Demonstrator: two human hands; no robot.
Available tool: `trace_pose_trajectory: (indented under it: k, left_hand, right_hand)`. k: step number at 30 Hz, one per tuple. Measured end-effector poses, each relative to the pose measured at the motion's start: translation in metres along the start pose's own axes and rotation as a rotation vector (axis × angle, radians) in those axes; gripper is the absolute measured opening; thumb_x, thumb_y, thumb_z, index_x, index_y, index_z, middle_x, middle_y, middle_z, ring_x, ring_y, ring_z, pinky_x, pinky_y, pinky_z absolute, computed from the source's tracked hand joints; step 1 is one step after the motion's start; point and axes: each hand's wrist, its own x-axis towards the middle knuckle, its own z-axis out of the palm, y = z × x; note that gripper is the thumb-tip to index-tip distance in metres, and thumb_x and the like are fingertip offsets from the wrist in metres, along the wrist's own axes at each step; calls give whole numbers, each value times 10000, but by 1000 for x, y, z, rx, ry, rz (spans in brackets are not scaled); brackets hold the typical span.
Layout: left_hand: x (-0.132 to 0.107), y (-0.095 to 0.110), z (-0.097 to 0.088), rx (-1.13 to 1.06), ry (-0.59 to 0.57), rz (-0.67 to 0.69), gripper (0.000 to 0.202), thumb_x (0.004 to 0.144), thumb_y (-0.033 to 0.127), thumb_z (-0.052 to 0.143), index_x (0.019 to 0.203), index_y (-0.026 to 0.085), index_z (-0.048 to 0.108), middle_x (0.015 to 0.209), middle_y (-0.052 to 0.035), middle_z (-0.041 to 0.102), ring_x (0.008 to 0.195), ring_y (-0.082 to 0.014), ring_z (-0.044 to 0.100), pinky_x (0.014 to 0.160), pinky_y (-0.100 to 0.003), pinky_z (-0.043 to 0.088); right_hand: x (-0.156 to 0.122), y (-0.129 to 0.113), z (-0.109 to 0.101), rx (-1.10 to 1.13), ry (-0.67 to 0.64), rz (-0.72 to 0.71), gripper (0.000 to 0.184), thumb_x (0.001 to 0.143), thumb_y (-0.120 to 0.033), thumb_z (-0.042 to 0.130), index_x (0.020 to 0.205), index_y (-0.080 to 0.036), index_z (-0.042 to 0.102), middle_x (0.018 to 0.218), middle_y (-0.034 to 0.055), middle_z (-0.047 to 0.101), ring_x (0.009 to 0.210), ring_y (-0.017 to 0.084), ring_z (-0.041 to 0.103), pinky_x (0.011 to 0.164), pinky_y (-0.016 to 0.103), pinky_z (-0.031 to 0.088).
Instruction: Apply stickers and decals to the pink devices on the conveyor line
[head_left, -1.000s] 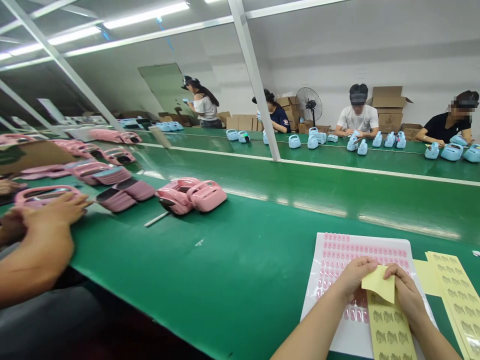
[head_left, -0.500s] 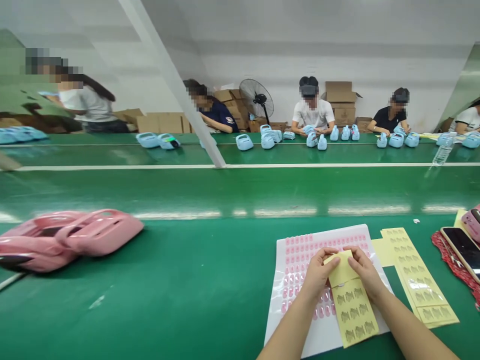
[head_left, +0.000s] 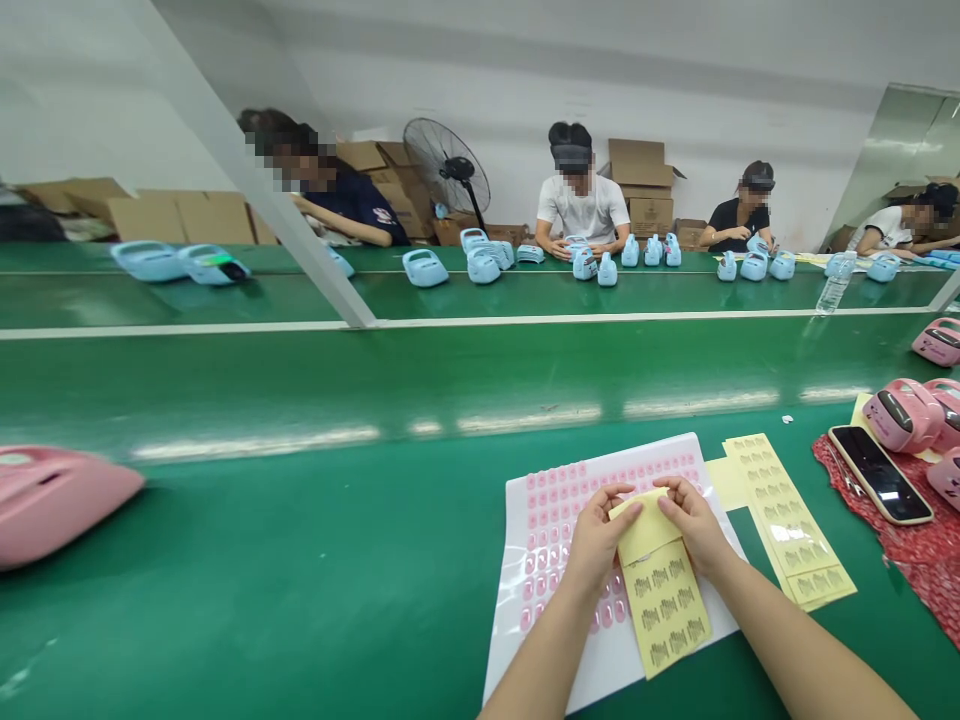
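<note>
Both hands pinch the upper end of a yellow label sheet (head_left: 667,605), whose lower part carries rows of dark printed labels. My left hand (head_left: 600,535) grips its upper left corner, thumb on top. At the upper right corner, my right hand (head_left: 694,525) holds it the same way. The sheet's upper part is plain yellow, with a fold or torn edge below it. Underneath lies a white sheet (head_left: 517,560) covered in rows of pink oval stickers, partly hidden by my hands and arms.
More yellow label sheets (head_left: 784,510) lie to the right. Beyond them, a phone (head_left: 881,475) and pink plastic cases (head_left: 904,415) rest on red bubble wrap (head_left: 926,560). A pink case (head_left: 60,505) sits far left. Across the green bench, people work among blue cases (head_left: 425,268).
The view has swung to the right, bringing more pink cases and the bubble wrap into sight. Both hands keep their hold on the label sheet, with little change.
</note>
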Motion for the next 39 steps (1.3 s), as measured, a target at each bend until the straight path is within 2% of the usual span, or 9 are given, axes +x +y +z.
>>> trace_pose_trajectory:
  k: [3, 7, 15, 20, 26, 28, 32, 39]
  left_hand:
    - [-1, 1, 0, -16, -1, 7, 403, 494, 324, 753, 816, 190, 551, 642, 60, 507, 506, -100, 538, 473, -224, 428]
    - [-3, 2, 2, 8, -31, -37, 421, 484, 312, 757, 839, 190, 567, 615, 65, 493, 505, -103, 534, 460, -218, 420]
    - [-2, 2, 2, -53, -44, -47, 437, 449, 267, 773, 824, 184, 564, 595, 62, 501, 520, -116, 552, 481, -227, 438]
    - [-1, 1, 3, -77, -29, -68, 423, 485, 355, 759, 815, 175, 565, 608, 48, 524, 514, -117, 555, 463, -226, 429]
    - [-2, 3, 3, -48, -21, -40, 447, 448, 337, 775, 809, 183, 562, 581, 69, 487, 485, -104, 529, 440, -212, 412]
    - [-3, 3, 3, -16, -32, -25, 432, 472, 344, 762, 824, 186, 569, 569, 71, 472, 484, -101, 514, 441, -209, 406]
    - [-4, 1, 3, 20, -61, 12, 405, 495, 330, 749, 839, 195, 583, 586, 71, 453, 500, -92, 494, 464, -209, 408]
    - [-6, 1, 4, 6, -57, 29, 400, 495, 311, 749, 844, 203, 587, 591, 73, 465, 497, -89, 499, 469, -206, 410]
  right_hand:
    - [0, 0, 0, -15, -10, 35, 319, 634, -433, 638, 843, -210, 546, 677, -17, 528, 599, 139, 503, 570, 269, 383]
    - [1, 2, -2, -69, -10, -3, 288, 620, -392, 648, 824, -212, 551, 657, -21, 524, 580, 134, 486, 552, 259, 368]
    - [2, 4, -5, -39, -85, 5, 334, 634, -343, 618, 929, -236, 505, 736, -12, 527, 614, 145, 498, 565, 270, 382]
    - [3, 2, -7, -57, -91, -1, 381, 616, -332, 631, 958, -236, 491, 719, -22, 502, 627, 143, 490, 589, 271, 384]
    - [3, 1, -5, -110, -75, -23, 403, 611, -390, 655, 953, -243, 500, 660, -37, 458, 603, 142, 472, 567, 264, 375]
    - [3, -1, -4, -129, -62, -1, 389, 618, -462, 638, 913, -238, 520, 646, -34, 469, 590, 145, 472, 554, 265, 369]
    - [3, -7, -2, -252, -36, 13, 380, 637, -573, 574, 720, -202, 559, 663, -8, 525, 608, 145, 469, 556, 257, 345]
    - [4, -5, -2, -317, -8, 20, 438, 601, -616, 564, 571, -200, 428, 531, -45, 406, 503, 106, 352, 476, 228, 270]
